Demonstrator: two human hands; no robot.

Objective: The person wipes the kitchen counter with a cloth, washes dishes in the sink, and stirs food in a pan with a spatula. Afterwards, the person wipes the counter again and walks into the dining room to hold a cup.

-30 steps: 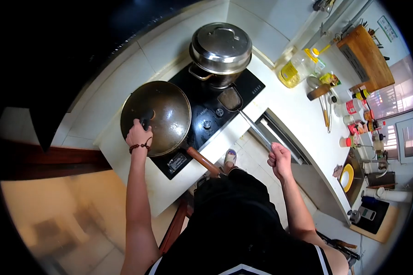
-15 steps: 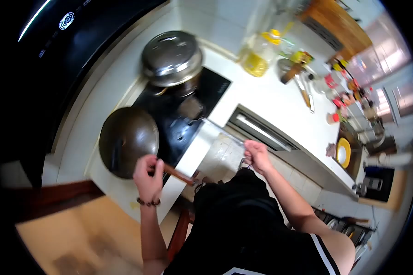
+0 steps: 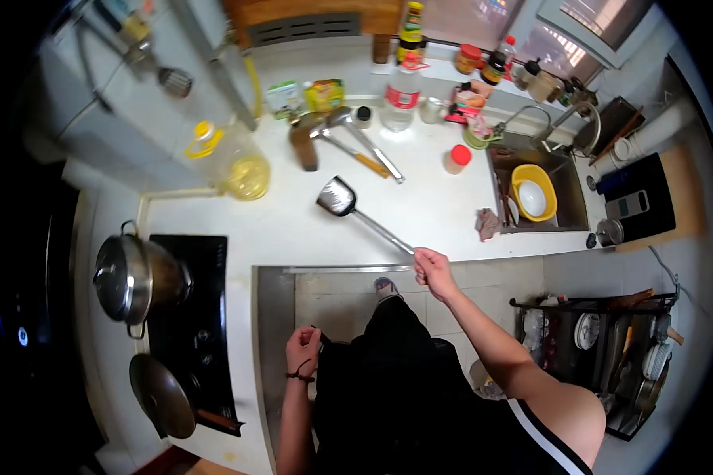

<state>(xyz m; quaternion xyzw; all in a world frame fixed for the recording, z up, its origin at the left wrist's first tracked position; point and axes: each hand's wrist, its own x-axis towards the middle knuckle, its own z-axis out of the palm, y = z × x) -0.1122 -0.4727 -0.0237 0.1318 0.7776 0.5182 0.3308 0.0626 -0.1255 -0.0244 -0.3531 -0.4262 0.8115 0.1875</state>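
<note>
My right hand (image 3: 433, 271) is closed round the handle end of a metal spatula (image 3: 380, 229), whose broad blade is over the white counter (image 3: 285, 233). Low in front of me, left of my dark clothing, my left hand (image 3: 303, 348) has its fingers curled together; whether anything is between them is hard to make out. To its left, a lidded wok (image 3: 162, 396) with a wooden handle sits on the black stove (image 3: 206, 317). A lidded steel pot (image 3: 131, 277) stands on the stove behind the wok.
An oil jug (image 3: 248, 176), two ladles (image 3: 368, 142), a large bottle (image 3: 402, 99) and a red-capped jar (image 3: 457, 159) stand or lie on the counter. The sink (image 3: 562, 186) holds a yellow basin (image 3: 533, 192). A dish rack (image 3: 594, 305) is at the right.
My left hand has left the wok lid's knob and moved away from the wok. The view has turned right, and the spatula has gone from beside the stove to over the counter.
</note>
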